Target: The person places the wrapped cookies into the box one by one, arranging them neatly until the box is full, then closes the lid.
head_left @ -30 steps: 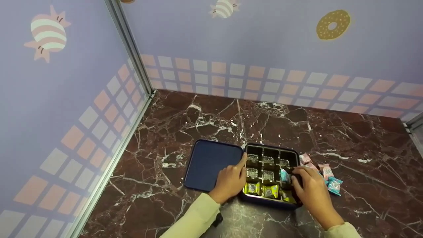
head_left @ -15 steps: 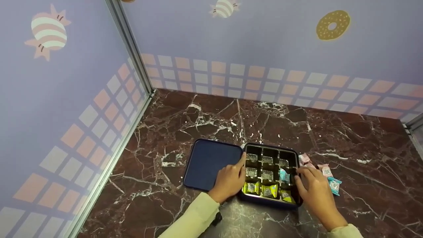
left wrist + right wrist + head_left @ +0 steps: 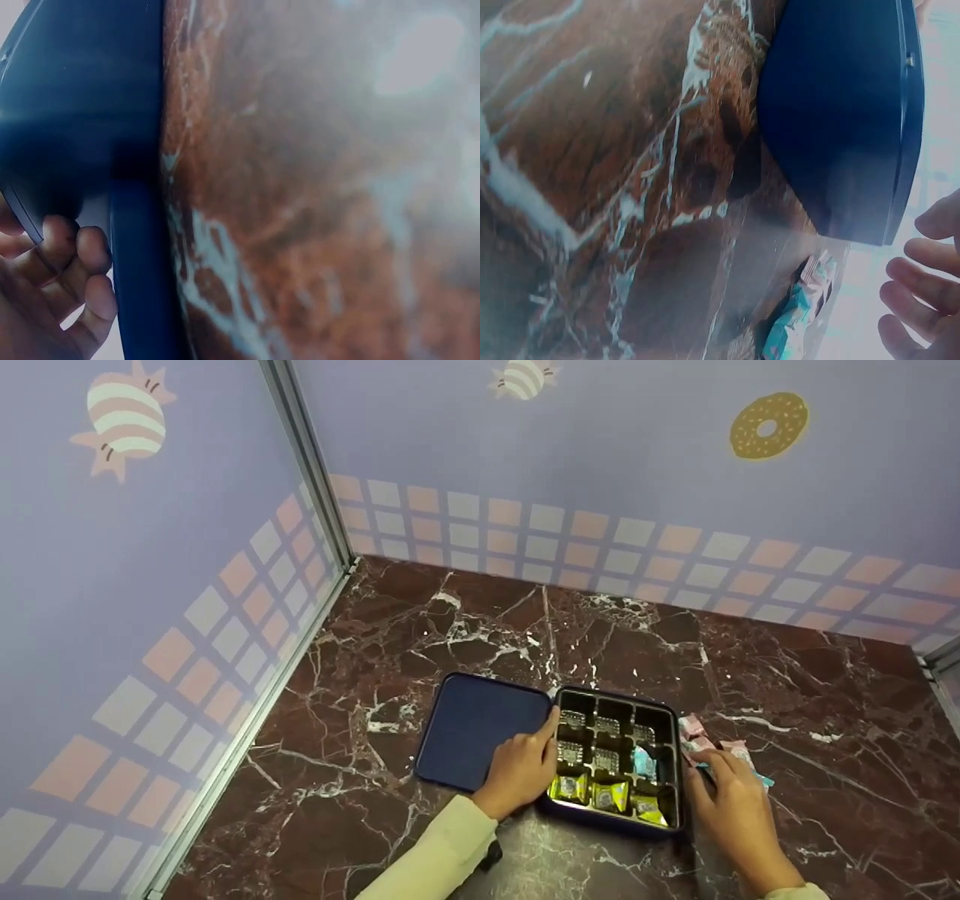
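So the big change here was the right hand (image 3: 735, 810): a second earlier its fingers were over the right column of the dark blue box (image 3: 615, 821), and now they'd come off past the right rim and were over the loose wrapped candies lying on the marble table (image 3: 645, 622). The blue candy (image 3: 643, 763) in the right pocket of the middle row was now in plain view, no fingers over it, so I'd read that as the hand being finished with that pocket, at least for the moment. From the right wrist view the right fingers were spread a bit and loosely bent, with nothing between them that I could see. They looked apart from the loose blue candy (image 3: 787, 330) there, though in the head view the hand covered most of that one, so I couldn't swear whether it was touching anything. The pink candies (image 3: 691, 726) were just beside the box, partly behind the hand. Meanwhile the left hand (image 3: 525, 769) hadn't really budged: index finger straight along the box's left rim, the rest bent, over by the lid (image 3: 480, 735), which lay flat right next to the box. Whether it was actually clamped on the rim or just resting there, can't tell. As for where the work stood, three yellow-green candies (image 3: 611, 795) sat one per pocket across the near row, plus the blue one behind the right-hand one, and ridged tray bottoms showed in several other pockets.
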Tool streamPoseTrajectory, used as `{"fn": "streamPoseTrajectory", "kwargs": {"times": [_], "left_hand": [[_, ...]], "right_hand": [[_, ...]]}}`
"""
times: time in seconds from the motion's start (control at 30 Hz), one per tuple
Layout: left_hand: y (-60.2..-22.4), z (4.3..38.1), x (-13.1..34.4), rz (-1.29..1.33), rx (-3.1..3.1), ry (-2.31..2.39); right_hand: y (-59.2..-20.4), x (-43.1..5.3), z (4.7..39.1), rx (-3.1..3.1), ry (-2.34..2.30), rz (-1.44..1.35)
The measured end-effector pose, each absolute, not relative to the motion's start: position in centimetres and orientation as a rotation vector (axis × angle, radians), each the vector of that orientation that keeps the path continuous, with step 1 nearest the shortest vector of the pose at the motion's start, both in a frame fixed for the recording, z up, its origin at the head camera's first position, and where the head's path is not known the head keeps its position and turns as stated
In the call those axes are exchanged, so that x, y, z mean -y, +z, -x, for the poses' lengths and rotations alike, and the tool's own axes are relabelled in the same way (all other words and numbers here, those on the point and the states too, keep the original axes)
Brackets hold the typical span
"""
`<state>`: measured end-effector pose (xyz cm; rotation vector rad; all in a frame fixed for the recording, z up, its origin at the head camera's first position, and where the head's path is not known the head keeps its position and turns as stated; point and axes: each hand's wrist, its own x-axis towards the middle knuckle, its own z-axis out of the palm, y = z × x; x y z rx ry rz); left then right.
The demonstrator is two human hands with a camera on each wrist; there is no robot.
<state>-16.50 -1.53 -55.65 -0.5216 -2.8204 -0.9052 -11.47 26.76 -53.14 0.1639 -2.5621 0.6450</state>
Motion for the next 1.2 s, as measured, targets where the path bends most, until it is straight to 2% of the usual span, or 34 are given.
{"fn": "streamPoseTrajectory", "kwargs": {"times": [1.2], "left_hand": [[-55.7, 16.6, 1.6, 0.497, 2.845, -0.99]], "right_hand": [[-55.6, -30.2, 12.3, 2.754, 0.566, 0.048]]}}
